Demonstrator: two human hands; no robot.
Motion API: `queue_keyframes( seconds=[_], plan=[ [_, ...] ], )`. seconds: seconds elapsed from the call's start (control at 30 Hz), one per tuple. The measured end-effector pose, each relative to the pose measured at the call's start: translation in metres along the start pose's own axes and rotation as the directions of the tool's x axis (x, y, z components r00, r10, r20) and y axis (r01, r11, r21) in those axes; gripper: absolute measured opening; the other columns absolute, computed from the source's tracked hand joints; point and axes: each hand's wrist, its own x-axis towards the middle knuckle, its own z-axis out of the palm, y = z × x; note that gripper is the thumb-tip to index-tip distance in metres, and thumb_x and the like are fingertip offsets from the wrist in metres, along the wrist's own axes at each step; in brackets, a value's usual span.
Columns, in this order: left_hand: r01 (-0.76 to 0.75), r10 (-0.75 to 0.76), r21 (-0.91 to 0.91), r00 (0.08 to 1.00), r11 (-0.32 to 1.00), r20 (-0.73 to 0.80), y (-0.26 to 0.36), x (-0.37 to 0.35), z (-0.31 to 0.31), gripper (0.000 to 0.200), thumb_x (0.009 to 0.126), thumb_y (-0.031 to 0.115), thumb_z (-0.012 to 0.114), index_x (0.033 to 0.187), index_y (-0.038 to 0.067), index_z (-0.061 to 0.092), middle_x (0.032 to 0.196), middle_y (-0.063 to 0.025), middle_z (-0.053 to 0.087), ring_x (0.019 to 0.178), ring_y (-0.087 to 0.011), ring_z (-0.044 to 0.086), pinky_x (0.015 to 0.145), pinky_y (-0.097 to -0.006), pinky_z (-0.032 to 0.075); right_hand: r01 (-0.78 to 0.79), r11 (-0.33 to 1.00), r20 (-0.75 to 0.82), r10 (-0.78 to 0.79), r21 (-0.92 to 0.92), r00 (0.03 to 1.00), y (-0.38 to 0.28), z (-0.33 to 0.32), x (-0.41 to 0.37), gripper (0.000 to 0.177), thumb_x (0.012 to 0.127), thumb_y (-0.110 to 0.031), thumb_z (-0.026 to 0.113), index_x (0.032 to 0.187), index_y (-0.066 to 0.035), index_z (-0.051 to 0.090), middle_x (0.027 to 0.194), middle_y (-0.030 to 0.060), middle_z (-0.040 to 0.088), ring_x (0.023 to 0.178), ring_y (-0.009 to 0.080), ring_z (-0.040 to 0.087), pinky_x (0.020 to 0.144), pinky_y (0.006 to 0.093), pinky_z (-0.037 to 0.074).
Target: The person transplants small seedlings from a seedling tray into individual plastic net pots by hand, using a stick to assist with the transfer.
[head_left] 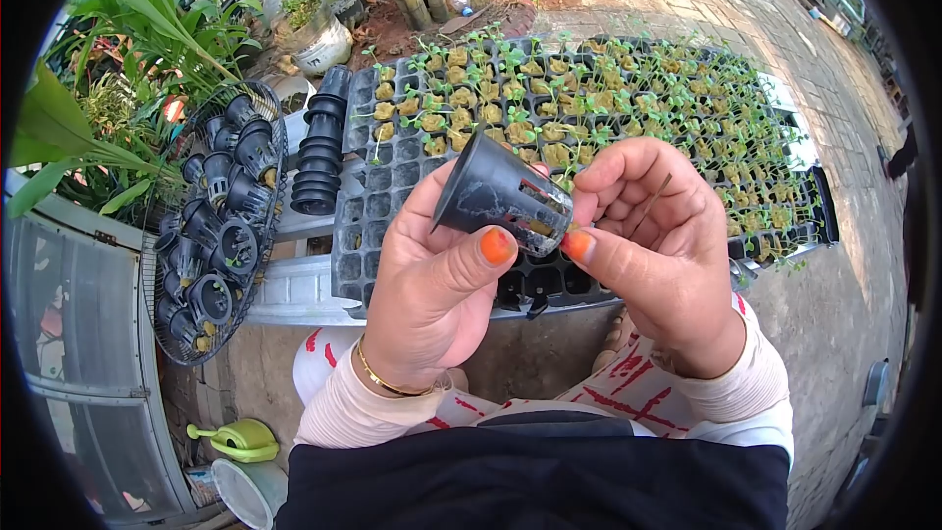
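My left hand is wrapped round a black plastic net pot, which is tilted with its wide rim to the upper left and its slotted base to the lower right. Dirt marks its side, and something yellowish shows through the slots. At the base, my right hand pinches the pot's lower end between thumb and fingers. A thin brown stick lies across the curled fingers of that hand. Behind both hands spreads a black seedling tray with green seedlings in yellowish-brown plugs; its left and front cells hold no plugs.
A wire basket of used net pots stands at the left, beside a stack of nested net pots. Below are a green watering can and a pale bucket. Leafy plants crowd the upper left.
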Motion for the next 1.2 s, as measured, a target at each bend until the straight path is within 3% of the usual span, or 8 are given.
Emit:
queue_keyframes(
  seconds=[0.03, 0.43, 0.73, 1.03, 1.2],
  plan=[
    [0.001, 0.0, 0.105, 1.0, 0.994, -0.007, 0.0003, -0.0002, 0.0001, 0.067, 0.075, 0.023, 0.075, 0.128, 0.004, 0.039, 0.121, -0.0141, 0.052, 0.115, -0.0261, 0.05, 0.098, -0.0429, 0.039, -0.016, 1.0, 0.001, 0.016, 0.007, 1.0, -0.0002, -0.001, 0.0005, 0.034, 0.071, 0.003, 0.068, 0.1, -0.001, 0.051, 0.088, 0.0041, 0.058, 0.079, 0.0078, 0.056, 0.073, 0.0196, 0.045],
    [-0.038, 0.035, 0.19, 0.999, 0.981, 0.017, -0.0002, -0.0019, 0.0052, 0.069, 0.07, 0.018, 0.079, 0.125, 0.001, 0.042, 0.12, -0.016, 0.053, 0.117, -0.0269, 0.048, 0.101, -0.0408, 0.036, -0.05, 0.998, 0.019, 0.05, 0.033, 0.999, 0.0008, -0.0037, 0.0012, 0.032, 0.072, 0.005, 0.067, 0.099, 0.0, 0.051, 0.086, 0.003, 0.059, 0.079, 0.0078, 0.057, 0.075, 0.0208, 0.045],
    [-0.012, 0.011, 0.073, 1.0, 0.997, 0.015, 0.0008, 0.0008, -0.0036, 0.067, 0.074, 0.019, 0.075, 0.128, 0.002, 0.039, 0.122, -0.0156, 0.052, 0.118, -0.0292, 0.048, 0.102, -0.0425, 0.036, -0.064, 0.996, 0.037, 0.061, 0.059, 0.997, -0.0055, -0.0047, -0.0001, 0.029, 0.075, 0.001, 0.063, 0.102, 0.001, 0.051, 0.088, 0.0068, 0.06, 0.078, 0.0106, 0.058, 0.073, 0.0218, 0.047],
    [-0.002, -0.002, 0.109, 0.999, 0.994, 0.041, 0.002, -0.001, 0.0029, 0.07, 0.072, 0.019, 0.077, 0.129, 0.003, 0.04, 0.123, -0.0164, 0.052, 0.116, -0.0275, 0.05, 0.102, -0.0422, 0.036, -0.156, 0.976, 0.021, 0.154, 0.149, 0.988, -0.0037, -0.004, 0.002, 0.029, 0.073, 0.003, 0.063, 0.101, 0.0, 0.053, 0.088, 0.0067, 0.061, 0.075, 0.0103, 0.06, 0.065, 0.0179, 0.046],
    [-0.008, 0.001, 0.149, 0.999, 0.989, 0.045, 0.0014, -0.001, 0.0019, 0.071, 0.069, 0.017, 0.079, 0.128, 0.002, 0.041, 0.121, -0.0169, 0.053, 0.114, -0.0257, 0.052, 0.1, -0.0404, 0.039, -0.205, 0.957, 0.095, 0.189, 0.206, 0.977, -0.0054, -0.0097, 0.0029, 0.028, 0.076, 0.006, 0.062, 0.102, 0.002, 0.053, 0.089, 0.0064, 0.06, 0.079, 0.0088, 0.057, 0.071, 0.0204, 0.046]
  ],
)
